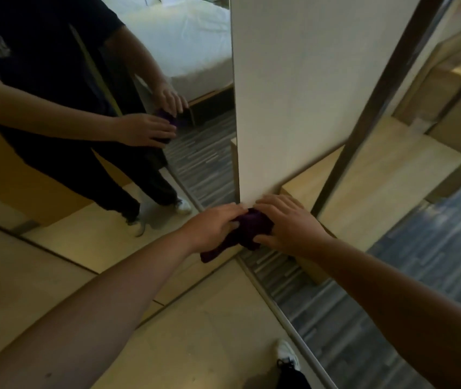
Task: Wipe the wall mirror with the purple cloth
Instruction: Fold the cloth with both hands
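Note:
The tall wall mirror (88, 164) fills the left half of the view and reflects a person in dark clothes whose hands hold the cloth. The purple cloth (247, 228) is bunched between both my hands, low down, in front of the white wall's bottom edge. My left hand (212, 227) grips its left side, with a tail of cloth hanging below. My right hand (285, 223) lies over its right side, fingers spread. Whether the cloth touches the glass is unclear.
A white wall panel (302, 94) stands right of the mirror. Beyond it are a light wooden bench (378, 181) and a dark metal post (378, 102). The floor is pale tile (209, 332), then grey striped carpet (350, 318). My shoe (286, 353) shows at the bottom.

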`<state>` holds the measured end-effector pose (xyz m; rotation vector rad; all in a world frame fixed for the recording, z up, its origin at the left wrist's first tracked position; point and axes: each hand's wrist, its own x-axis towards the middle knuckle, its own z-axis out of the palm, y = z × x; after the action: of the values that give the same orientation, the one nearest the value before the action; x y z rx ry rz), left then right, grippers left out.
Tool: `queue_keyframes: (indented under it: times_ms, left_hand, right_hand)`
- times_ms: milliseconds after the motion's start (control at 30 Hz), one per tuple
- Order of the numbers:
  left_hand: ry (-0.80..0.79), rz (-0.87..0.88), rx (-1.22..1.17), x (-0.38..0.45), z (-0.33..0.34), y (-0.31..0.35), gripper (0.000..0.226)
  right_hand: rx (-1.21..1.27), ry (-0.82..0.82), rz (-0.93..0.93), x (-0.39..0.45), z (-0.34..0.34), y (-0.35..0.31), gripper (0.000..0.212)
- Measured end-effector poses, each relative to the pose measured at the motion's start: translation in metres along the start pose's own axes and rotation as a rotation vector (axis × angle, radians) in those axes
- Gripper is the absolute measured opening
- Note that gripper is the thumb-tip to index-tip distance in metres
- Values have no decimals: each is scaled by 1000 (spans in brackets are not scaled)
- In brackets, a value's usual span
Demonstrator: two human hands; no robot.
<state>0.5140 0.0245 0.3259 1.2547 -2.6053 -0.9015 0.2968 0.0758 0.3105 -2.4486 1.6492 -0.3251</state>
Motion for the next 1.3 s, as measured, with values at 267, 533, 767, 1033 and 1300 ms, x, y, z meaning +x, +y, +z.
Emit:
queue_keyframes:
  times_ms: [267, 533, 767, 1033, 1300]
  left_hand:
    - [-194, 15, -58, -4, -7, 53, 34]
    - [-339, 59, -61, 27, 22, 112, 28]
    - [-413, 17, -38, 90, 64, 159, 55]
    - [-291, 85, 147, 197, 109, 216, 21]
    - [-292, 133, 130, 265, 134, 251, 23]
  right_hand:
    - [5, -128, 124, -50, -59, -28, 48]
    - [261, -258, 343, -89, -87, 24, 22]
    - [378, -326, 408, -121, -108, 133, 17]
    - [279, -389, 420, -135, -132, 272, 19]
    - [155, -469, 423, -153, -127, 334, 59]
